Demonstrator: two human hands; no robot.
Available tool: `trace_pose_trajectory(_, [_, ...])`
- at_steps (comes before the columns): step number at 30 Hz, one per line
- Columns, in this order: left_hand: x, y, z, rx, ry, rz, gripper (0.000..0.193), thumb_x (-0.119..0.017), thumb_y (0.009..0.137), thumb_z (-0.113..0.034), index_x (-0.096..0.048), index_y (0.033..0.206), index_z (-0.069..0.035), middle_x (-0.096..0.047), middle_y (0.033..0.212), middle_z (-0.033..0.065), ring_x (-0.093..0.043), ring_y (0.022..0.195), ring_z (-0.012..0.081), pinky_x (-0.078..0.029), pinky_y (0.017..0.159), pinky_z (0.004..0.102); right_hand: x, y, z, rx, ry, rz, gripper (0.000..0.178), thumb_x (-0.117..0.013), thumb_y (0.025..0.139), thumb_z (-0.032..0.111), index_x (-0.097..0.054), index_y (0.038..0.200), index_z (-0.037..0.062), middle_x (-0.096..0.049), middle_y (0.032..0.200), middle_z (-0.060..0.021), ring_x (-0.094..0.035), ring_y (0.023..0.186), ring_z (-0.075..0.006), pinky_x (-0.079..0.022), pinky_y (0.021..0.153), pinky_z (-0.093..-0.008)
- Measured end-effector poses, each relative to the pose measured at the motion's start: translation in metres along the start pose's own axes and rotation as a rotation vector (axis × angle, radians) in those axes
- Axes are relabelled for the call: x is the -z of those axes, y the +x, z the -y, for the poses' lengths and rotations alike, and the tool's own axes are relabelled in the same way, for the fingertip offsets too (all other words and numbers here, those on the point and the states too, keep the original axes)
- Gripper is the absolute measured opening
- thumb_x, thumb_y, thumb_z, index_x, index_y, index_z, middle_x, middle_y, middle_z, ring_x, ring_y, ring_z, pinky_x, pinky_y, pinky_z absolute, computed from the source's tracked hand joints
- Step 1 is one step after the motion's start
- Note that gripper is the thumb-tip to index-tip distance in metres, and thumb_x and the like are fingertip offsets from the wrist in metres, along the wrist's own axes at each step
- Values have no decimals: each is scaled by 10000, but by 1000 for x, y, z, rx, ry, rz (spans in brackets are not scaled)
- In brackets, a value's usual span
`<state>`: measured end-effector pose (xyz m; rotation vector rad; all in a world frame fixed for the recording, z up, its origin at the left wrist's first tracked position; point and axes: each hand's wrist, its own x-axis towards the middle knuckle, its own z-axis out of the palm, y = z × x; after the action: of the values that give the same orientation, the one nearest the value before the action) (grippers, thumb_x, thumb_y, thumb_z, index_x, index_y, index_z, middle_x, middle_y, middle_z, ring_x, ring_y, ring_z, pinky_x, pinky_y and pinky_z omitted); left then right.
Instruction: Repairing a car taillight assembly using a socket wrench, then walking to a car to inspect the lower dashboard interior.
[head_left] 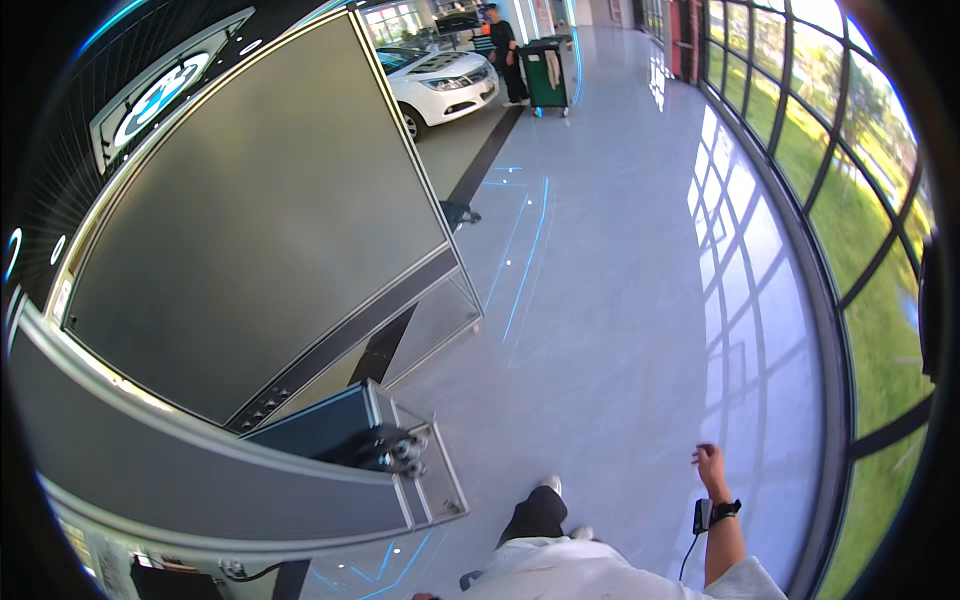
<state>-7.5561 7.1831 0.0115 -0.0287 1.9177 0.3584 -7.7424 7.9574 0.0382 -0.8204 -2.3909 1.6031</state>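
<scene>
My right hand hangs out over the pale floor at the lower right, its fingers loosely bent and apart, with nothing in it. On that wrist is a black strap with a small dark device, and a cable runs down from it. Of my left hand only a sliver seems to show at the bottom edge; its fingers are hidden. Nearest on the left stands a large grey panel in a metal frame. A lower grey framed unit is in front of it, with a blurred dark part at its end.
Glossy grey floor stretches ahead, marked with blue light lines. A window wall runs along the right. Beyond the panel are a white car, a person in dark clothes and a green wheeled cart with a cloth.
</scene>
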Motion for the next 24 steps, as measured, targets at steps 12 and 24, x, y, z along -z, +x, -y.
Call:
trace_pose_trajectory(12, [450, 367, -313, -16, 18, -490, 337, -642, 807, -312, -665, 987, -28, -671, 958, 194, -645, 923, 346, -507, 807, 431, -19, 284, 45, -489, -594, 472, 286, -530, 814, 291, -690, 830, 55, -691, 815, -151, -663, 767, -264, -510, 665, -410])
trace_pose_trajectory(24, [995, 530, -592, -141, -469, -906, 345, -599, 856, -348, -642, 896, -9, -652, 755, 114, -623, 671, 236, -476, 618, 358, -104, 736, 90, -688, -551, 483, 237, -547, 844, 202, -666, 871, -1, -665, 727, -109, -631, 636, -206, -501, 560, -365])
